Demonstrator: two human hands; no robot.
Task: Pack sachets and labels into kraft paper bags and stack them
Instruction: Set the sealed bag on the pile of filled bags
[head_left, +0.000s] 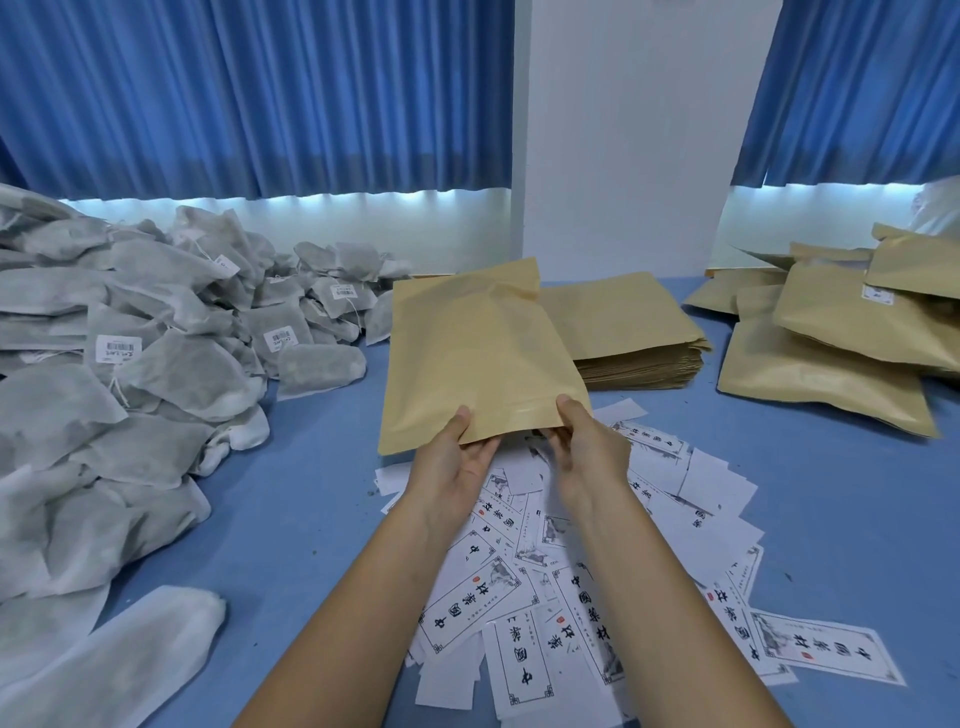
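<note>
1. At the centre of the frame, a flat tan kraft paper bag (478, 353) is held tilted above the blue surface (311, 493).
2. The left hand (457, 462) and right hand (587, 447) each pinch the bag's near edge, thumb on top and fingers beneath.
3. Under the hands and forearms, white printed paper labels (571, 597) lie scattered.
4. A heap of grey-white fabric sachets (130, 364) fills the left.
5. Just behind the held bag sits a neat stack of flat kraft bags (634, 332); at right lies a loose pile of filled kraft bags (841, 353).
</note>
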